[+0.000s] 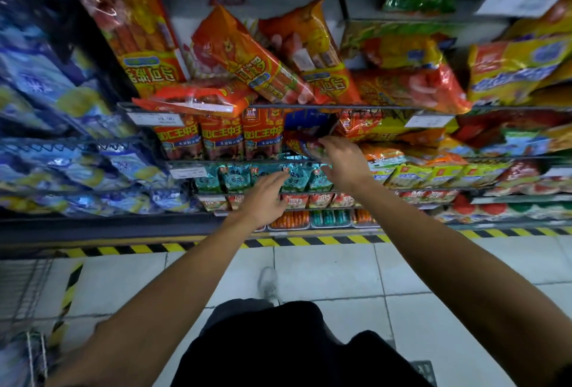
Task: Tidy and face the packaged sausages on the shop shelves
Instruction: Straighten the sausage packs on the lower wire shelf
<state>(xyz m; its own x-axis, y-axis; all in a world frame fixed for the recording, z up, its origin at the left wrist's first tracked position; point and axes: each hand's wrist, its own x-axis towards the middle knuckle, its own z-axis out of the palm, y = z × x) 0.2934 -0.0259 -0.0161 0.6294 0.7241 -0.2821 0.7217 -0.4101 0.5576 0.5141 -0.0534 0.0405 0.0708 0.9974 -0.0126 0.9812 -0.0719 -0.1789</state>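
Black shorts [278, 349] filled the bottom edge. Both bare arms reached toward the shelves [309, 107]. Right hand [339, 159] pinched a red sausage pack [301, 143] on the second shelf, beside three upright packs [223, 135]. Left hand [263, 196] hovered released, fingers straight, before teal packs [235, 177].

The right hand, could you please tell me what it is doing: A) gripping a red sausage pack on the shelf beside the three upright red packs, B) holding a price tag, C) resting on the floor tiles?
A: the right hand curls round a red sausage pack there, right of the upright red packs.
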